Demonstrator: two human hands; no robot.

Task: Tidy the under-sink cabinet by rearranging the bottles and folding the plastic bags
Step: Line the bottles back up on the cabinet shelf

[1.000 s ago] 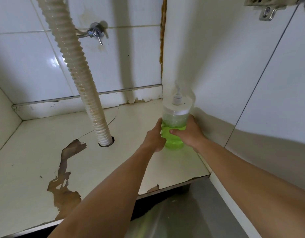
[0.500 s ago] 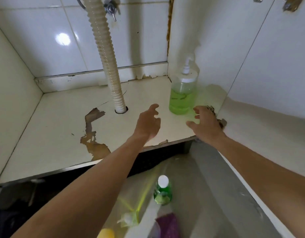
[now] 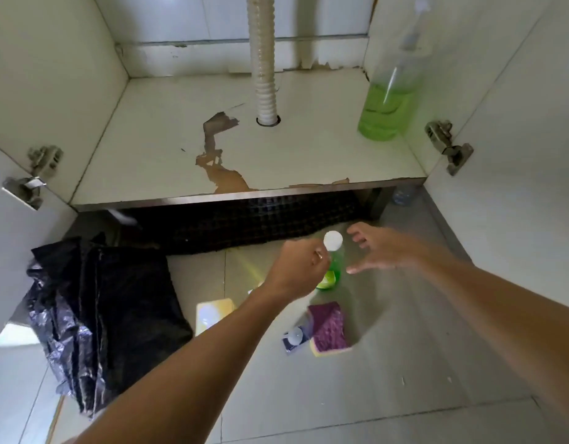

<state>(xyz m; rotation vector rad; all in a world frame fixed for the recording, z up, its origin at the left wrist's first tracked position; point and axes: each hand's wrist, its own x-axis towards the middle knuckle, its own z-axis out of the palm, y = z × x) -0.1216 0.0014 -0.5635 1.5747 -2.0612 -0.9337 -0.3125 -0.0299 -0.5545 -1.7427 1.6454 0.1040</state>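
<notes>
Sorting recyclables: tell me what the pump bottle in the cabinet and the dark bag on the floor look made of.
Pump bottle: likely clear, glossy plastic; the green liquid and dip tube show through its wall.
Dark bag: apparently thin plastic film, crinkled, with shiny highlights on its folds.

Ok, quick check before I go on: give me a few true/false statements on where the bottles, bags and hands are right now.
1. The pump bottle with green liquid stands inside the cabinet at its right side. True.
2. The black plastic bags lie folded on the cabinet shelf. False: they sit crumpled on the floor at the left.
3. The small green bottle with a white cap stands on the floor. True.
4. The right hand has a closed grip on it. False: it is open beside the bottle.
5. The left hand is at that bottle. True.
</notes>
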